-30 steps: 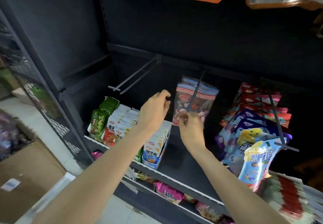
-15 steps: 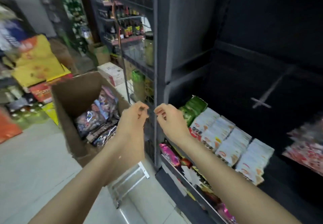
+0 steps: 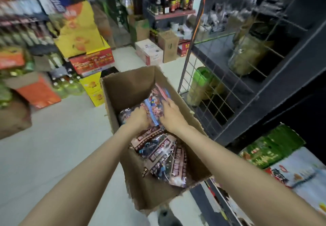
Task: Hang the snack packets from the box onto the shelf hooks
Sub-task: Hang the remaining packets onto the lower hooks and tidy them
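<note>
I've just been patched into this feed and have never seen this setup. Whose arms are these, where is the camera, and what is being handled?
No machine here: a person wears one camera on the head, looking down at their own bare arms. An open brown cardboard box stands on the pale shop floor beside a dark shelf unit. Inside lie clear snack packets with brown printed bands. Both hands reach in: the left hand and right hand are on a clear packet with blue edges and a red-striped top. The grip itself is too blurred to judge.
</note>
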A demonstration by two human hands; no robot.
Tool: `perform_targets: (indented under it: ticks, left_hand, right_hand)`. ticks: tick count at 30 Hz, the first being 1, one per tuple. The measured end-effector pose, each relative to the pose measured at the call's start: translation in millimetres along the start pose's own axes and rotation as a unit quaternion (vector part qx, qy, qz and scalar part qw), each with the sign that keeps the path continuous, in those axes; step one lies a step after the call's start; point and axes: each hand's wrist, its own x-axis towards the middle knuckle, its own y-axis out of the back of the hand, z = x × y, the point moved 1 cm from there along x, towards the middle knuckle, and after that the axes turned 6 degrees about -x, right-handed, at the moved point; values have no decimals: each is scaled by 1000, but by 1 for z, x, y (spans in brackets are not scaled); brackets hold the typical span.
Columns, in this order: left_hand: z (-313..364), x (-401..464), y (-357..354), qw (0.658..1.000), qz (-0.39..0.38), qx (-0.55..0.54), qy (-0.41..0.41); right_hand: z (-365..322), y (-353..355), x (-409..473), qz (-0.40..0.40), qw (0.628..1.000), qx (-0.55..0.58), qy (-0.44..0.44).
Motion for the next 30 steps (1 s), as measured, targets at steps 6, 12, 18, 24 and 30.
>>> perform_targets:
  ticks: [6,12,18,24,30]
  left_hand:
    - [-7,58,-1,989,-52,124,-64]
    - [-18,92,-18,962,-58,262,-53]
    - [-14,103,-10,920,3,374,-119]
    - [-22,77,18,953,-9,295,-71]
    - [-13,36,55,978,110,132,-115]
  right_hand:
    - [-7,-12,67,-9,989,-144,-36]
    - [-9,-14,98,3,970,-240,-30]
    - [-5,-10,102,-10,974,-227,8]
    - [-7,6,90,34,985,-160,57]
    - [-20,19,62,130,986,-74,69]
